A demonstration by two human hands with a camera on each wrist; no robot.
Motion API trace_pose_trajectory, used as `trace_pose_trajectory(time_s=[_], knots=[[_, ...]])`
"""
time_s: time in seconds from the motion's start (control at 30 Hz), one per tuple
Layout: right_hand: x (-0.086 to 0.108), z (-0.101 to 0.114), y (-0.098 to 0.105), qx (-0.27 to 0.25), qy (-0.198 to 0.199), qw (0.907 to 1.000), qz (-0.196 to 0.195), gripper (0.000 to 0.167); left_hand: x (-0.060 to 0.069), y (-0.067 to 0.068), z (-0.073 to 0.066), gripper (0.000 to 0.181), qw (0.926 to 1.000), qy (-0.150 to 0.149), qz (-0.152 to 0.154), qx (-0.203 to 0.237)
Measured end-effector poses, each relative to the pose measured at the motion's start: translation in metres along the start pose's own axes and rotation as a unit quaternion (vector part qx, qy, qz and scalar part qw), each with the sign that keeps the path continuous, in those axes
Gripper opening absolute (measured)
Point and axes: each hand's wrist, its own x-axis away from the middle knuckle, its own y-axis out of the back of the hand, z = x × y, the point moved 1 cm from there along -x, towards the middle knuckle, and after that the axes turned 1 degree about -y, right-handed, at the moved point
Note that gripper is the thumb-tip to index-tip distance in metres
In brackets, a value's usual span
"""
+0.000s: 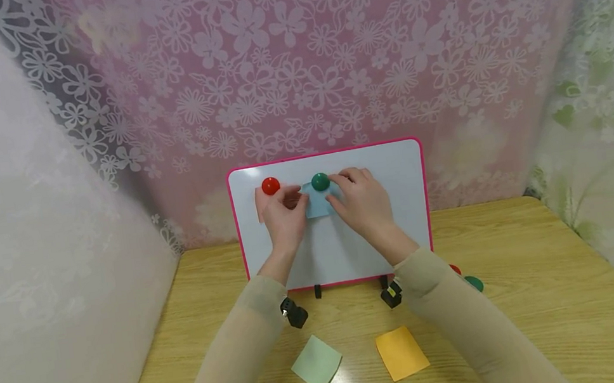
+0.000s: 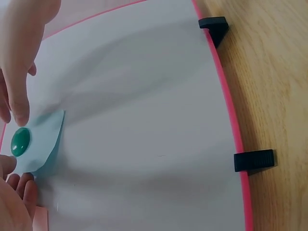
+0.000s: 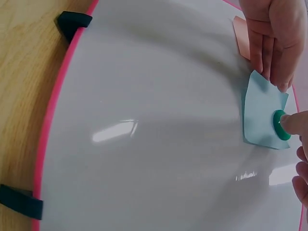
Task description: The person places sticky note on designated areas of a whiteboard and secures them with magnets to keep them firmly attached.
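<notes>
A pale green sticky note [image 1: 316,363] and an orange sticky note [image 1: 402,353] lie apart on the wood-grain table [image 1: 497,238]. Beyond them, 2 black feet [image 1: 318,291] hold the pink-framed whiteboard [image 1: 354,249]. The left hand [image 1: 285,219] is relaxed, part open, fingertips at the edge of a blue sticky note [image 1: 318,204] on the board. The right hand [image 1: 365,200], loosely bent and part open, has a fingertip at the green magnet [image 1: 320,181] on that note. Left of it, a red magnet [image 1: 270,186] sits over a pink sticky note [image 1: 261,207]. Behind hangs a floral backdrop [image 1: 272,93].
</notes>
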Motion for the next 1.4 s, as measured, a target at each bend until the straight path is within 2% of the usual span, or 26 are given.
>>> trace_pose_trajectory(time_s=[0.33,0.57,0.87,1.0,1.17,1.3,1.4], knots=[[0.027,-0.006,0.007,-0.041,-0.001,0.9992,-0.002,0.038,0.013,0.005,0.004,0.027,0.9994,-0.032,0.014,0.007],[0.043,-0.016,0.007,-0.039,-0.001,0.9992,0.003,0.038,0.022,0.006,0.008,0.025,0.9993,-0.031,0.018,0.009],[0.056,-0.027,0.007,-0.043,-0.003,0.999,0.003,0.036,0.031,0.007,0.011,0.022,0.9992,-0.036,0.017,-0.002],[0.065,-0.03,0.008,-0.053,-0.022,0.9982,0.016,0.036,0.038,0.009,0.012,0.023,0.9991,-0.029,0.032,0.001],[0.085,-0.039,0.013,-0.083,-0.063,0.994,0.034,0.035,0.053,0.012,0.019,0.023,0.9986,0.003,0.053,-0.001],[0.1,-0.047,0.014,-0.099,-0.072,0.9918,0.037,0.034,0.065,0.014,0.028,0.021,0.9981,0.017,0.059,-0.001],[0.108,-0.052,0.013,-0.102,-0.073,0.9914,0.036,0.033,0.072,0.015,0.036,0.019,0.9979,0.014,0.062,0.001]])
